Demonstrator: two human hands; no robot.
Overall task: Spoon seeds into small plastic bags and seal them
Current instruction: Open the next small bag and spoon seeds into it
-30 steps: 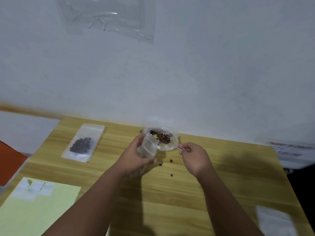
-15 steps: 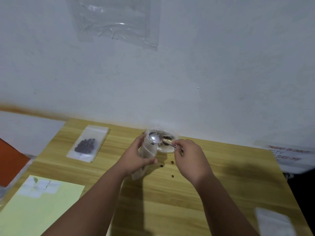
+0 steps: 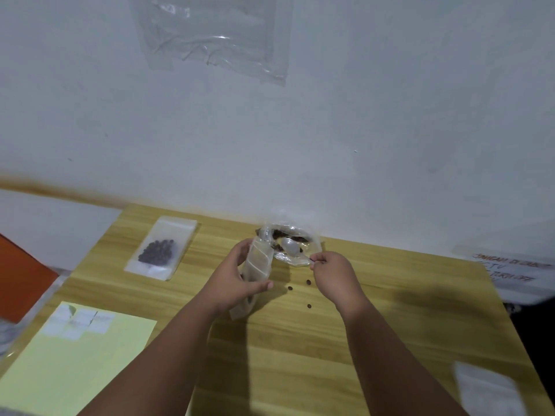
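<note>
Clear plastic bag (image 3: pixel 258 262) in left hand (image 3: pixel 234 280), spoon (image 3: pixel 289 246) in right hand (image 3: pixel 333 277) alongside.

Just past the desk's (image 3: pixel 390 331) far right corner lies a white sheet (image 3: pixel 510 276) with red handwriting. It is blurred, but seems to read "JANGAN DI CABUT", then "TV", then "TURN OFF". The small white labels (image 3: pixel 78 321) on the yellow paper (image 3: pixel 75 364) at the near left corner are too blurred to read.
</note>
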